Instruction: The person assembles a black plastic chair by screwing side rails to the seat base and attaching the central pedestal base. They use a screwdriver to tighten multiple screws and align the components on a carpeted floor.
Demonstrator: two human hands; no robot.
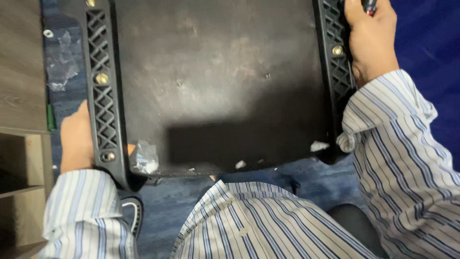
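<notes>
A dark, worn flat panel (pixel 215 81) with black lattice-patterned plastic rails on both sides lies in front of me on blue carpet. The left rail (pixel 103 96) has brass-coloured bolts along it. My left hand (pixel 75 139) grips the outer edge of the left rail near its lower end. My right hand (pixel 369 41) rests on the right rail (pixel 335 72) near a brass bolt (pixel 338 50) and holds a dark tool with a red part (pixel 369 5) at the frame's top. Both arms wear striped shirt sleeves.
A small clear plastic bag (pixel 143 157) lies on the panel's lower left corner; another crumpled bag (pixel 61 62) and a washer (pixel 48 33) lie on the carpet at left. A wooden shelf unit (pixel 21 120) stands at far left. A shoe (pixel 134 213) shows below.
</notes>
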